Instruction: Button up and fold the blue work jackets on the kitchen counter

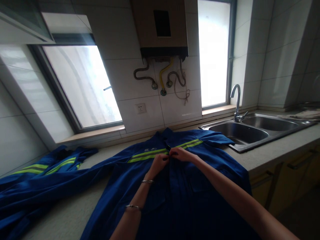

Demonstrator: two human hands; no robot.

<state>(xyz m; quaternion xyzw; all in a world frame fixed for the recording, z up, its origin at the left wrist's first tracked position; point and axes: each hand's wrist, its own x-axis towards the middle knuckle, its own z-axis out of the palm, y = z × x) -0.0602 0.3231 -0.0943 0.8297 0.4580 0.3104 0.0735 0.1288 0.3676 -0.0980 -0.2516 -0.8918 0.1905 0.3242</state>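
Blue jacket lies face up on kitchen counter, ctr to btm of frame, directly under both hands; long axis runs from collar, nr ctr, to btm edge. L hand & R hand meet at its front opening, approx. mid-frame, neither nearer. Fingertips of each pinched tight there; exact bit gripped can't be made out.

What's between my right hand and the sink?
In the head view, the blue jacket lies between your right hand and the sink: its yellow-green chest stripe, then a sleeve reaching the sink's edge.
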